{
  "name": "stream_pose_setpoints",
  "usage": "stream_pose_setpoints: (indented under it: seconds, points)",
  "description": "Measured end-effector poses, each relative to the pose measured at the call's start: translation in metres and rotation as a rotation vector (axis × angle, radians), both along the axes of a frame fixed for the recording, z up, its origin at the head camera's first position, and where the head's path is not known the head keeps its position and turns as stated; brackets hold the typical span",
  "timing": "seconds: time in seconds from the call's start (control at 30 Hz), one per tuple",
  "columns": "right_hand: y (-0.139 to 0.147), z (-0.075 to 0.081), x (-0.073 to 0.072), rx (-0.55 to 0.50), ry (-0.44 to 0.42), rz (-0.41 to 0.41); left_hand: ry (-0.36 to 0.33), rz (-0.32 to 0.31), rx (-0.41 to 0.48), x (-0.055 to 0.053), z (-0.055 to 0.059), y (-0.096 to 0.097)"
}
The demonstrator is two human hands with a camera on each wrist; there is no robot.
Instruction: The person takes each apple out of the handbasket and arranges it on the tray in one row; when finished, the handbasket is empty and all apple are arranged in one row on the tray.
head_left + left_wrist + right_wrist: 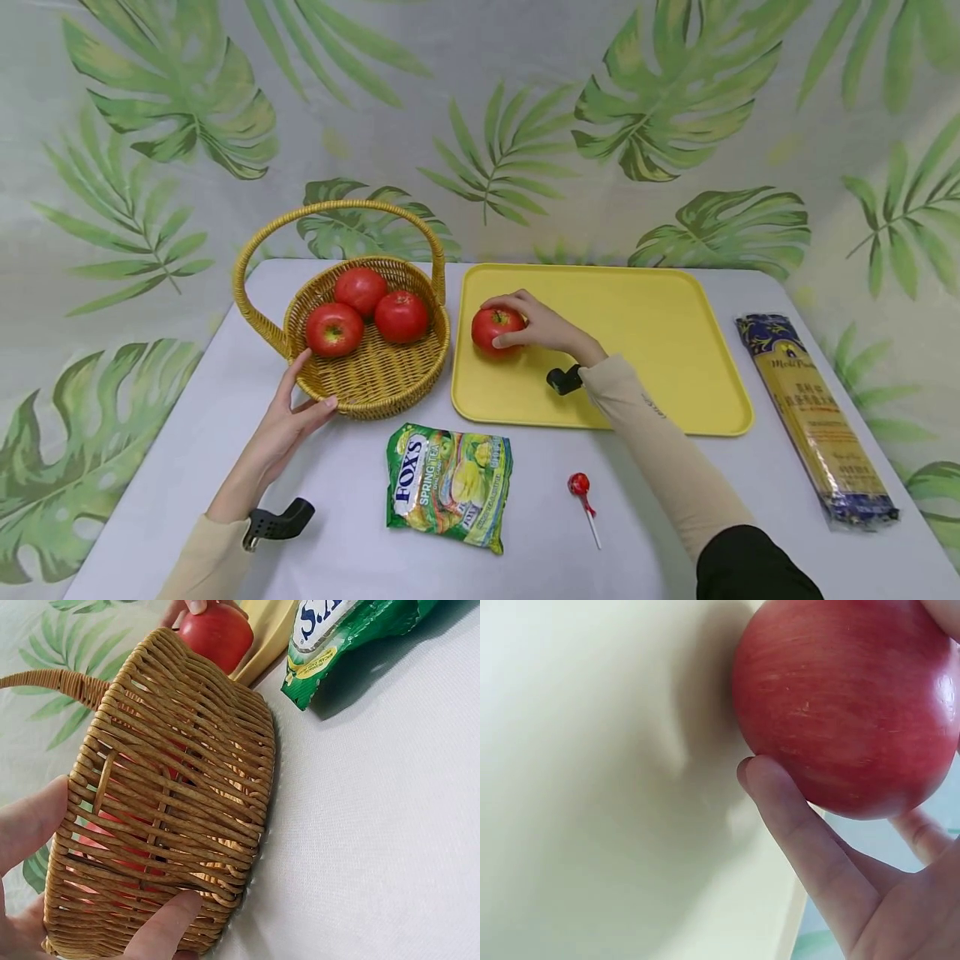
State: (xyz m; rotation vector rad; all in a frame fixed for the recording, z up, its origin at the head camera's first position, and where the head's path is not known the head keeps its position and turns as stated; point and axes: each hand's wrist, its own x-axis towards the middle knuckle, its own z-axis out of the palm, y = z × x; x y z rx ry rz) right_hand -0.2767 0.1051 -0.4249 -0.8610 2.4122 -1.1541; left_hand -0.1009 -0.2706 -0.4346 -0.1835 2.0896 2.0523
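My right hand [536, 323] holds a red apple [491, 327] over the left part of a yellow tray [637, 408], thumb and fingers around its sides. In the right wrist view the apple [847, 705] fills the upper right; whether it touches the tray I cannot tell. Three more red apples [334, 329] lie together in a wicker basket [378, 383] with a tall arched handle. My left hand [281, 433] touches the basket's near-left side with fairly straight fingers. In the left wrist view the thumb [169, 922] presses the woven wall.
A green Fox's candy bag [450, 487] lies in front of the basket and tray. Right of it is a red lollipop [579, 485] with a white stick. A long noodle-like packet [817, 421] lies along the right edge of the white table [337, 550]. Leaf-patterned cloth [517, 167] hangs behind.
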Motion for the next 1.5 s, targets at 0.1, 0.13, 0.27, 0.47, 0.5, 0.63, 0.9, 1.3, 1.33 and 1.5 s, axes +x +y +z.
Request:
stream_pose_setpoints:
  seconds: [0.1,0.13,0.27,0.47,0.5,0.63,0.9,1.3,1.33,1.5]
  points:
    - [-0.003,0.0,0.002,0.022,0.019,0.007,0.002,0.004,-0.004,0.001,0.0,-0.001]
    - [-0.004,0.0,0.002,0.031,0.025,0.009,0.002,0.005,-0.004,0.001,0.0,-0.001]
    - [-0.006,0.001,0.003,0.074,0.05,0.01,0.006,0.008,-0.002,0.002,0.0,-0.001]
    - [-0.009,0.005,0.002,0.18,0.073,0.02,0.016,0.013,0.011,0.001,0.001,0.0]
    - [-0.009,0.006,0.002,0.194,0.069,0.025,0.018,0.015,0.011,0.001,0.001,0.0]
    - [-0.007,0.013,0.001,0.237,0.043,0.046,0.021,0.012,0.016,0.001,0.001,0.0]
    - [-0.006,0.031,0.004,0.012,-0.025,0.007,0.015,0.014,0.015,0.003,0.001,-0.001]
    - [-0.058,0.046,0.018,-0.29,-0.079,0.097,0.024,0.013,0.03,0.002,-0.002,-0.001]
    - [-0.065,0.047,0.019,-0.294,-0.078,0.114,0.024,0.012,0.031,0.002,-0.003,-0.001]
    - [-0.104,0.052,0.022,-0.285,-0.079,0.215,0.025,0.01,0.024,0.0,-0.005,-0.002]
